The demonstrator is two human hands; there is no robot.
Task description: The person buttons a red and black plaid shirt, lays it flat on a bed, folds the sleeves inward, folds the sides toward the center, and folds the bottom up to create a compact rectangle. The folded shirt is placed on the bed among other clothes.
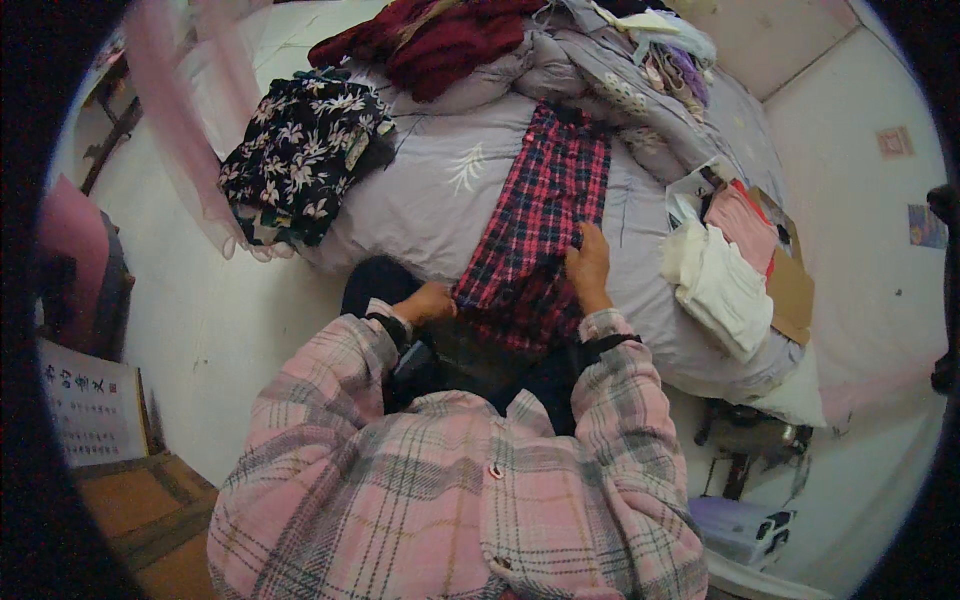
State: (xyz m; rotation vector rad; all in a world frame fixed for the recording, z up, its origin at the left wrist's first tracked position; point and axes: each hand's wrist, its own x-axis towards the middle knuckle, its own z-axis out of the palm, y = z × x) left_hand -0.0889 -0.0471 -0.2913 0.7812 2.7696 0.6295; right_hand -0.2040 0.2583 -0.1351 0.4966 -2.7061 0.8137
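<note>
A red and black plaid garment [544, 202] stretches in a long strip across the bed [420, 202], and its near end hangs over the bed's front edge above my lap. My left hand [427, 302] pinches the left near corner of the cloth. On the right edge, my right hand [589, 262] grips the fabric a little farther up, its fingers partly hidden. Between my hands the cloth sags in loose folds. The far end lies against a bunched grey quilt [577, 56].
A folded black floral garment [311, 154] lies at the bed's left, beside a pink sheer curtain [199, 135]. Dark red clothing [450, 45] sits at the back. On the right are folded white cloth [724, 292], pink cloth [742, 221] and a cardboard box [791, 292].
</note>
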